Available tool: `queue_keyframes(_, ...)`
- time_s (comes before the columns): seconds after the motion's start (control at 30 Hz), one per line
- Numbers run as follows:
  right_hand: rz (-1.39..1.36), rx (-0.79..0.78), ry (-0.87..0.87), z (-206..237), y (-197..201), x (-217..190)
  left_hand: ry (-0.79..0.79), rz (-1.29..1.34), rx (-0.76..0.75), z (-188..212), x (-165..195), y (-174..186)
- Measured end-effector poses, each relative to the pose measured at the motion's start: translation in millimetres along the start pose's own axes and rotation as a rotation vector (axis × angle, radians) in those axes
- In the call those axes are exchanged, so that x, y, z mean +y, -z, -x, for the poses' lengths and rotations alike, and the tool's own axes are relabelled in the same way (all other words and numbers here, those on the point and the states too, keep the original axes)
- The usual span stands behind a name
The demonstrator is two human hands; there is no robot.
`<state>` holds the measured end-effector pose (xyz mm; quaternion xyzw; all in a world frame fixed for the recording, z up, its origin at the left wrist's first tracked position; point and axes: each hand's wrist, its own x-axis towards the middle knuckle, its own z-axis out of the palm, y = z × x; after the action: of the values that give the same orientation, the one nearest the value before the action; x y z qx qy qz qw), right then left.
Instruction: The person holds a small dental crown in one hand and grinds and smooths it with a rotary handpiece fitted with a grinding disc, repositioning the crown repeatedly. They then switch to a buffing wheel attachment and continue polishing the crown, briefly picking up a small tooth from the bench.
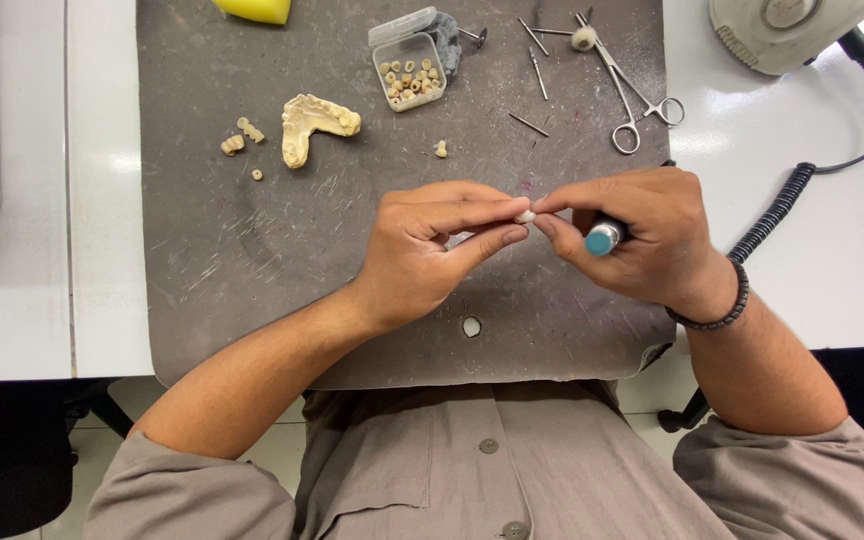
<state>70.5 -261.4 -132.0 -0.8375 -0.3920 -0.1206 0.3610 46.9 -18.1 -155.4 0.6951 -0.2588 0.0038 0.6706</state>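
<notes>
Centrally, left hand [432,250] pinches small white tooth piece [525,215] steady for grinding; right hand [642,235] wraps blue-capped handpiece [604,238], fingertips bracing piece. Plaster jaw model [312,125] lies at 10 o'clock on mat [232,260].

We see white worktable [92,250] under bright light, scratched grey mat [242,250] on it, pale tiled floor [272,450] and dark chair base [12,470] below.

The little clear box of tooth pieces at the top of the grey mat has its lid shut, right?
Not quite. In the head view the small clear box on the grey mat is open: its lid is flipped back, and the tooth-coloured pieces inside lie uncovered. The rest is right.
</notes>
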Motion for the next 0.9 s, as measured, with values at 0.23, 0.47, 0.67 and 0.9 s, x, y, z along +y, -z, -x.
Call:
queue_keyframes(0.23, -0.019, 0.005, 0.016, 1, -2, -2, 0.035, 0.043, 0.040, 4, 0, -1)
queue_keyframes(0.47, 0.146, -0.004, 0.017, -1, -6, -7, -0.273, -0.219, 0.104, 5, -2, -1)
queue_keyframes(0.67, 0.241, -0.035, -0.035, 0, -14, -8, -0.311, -0.241, 0.053, 7, -2, -1)
queue_keyframes(0.9, 0.243, -0.055, -0.040, -2, -14, -9, -0.322, -0.236, 0.038, 6, -4, -1)
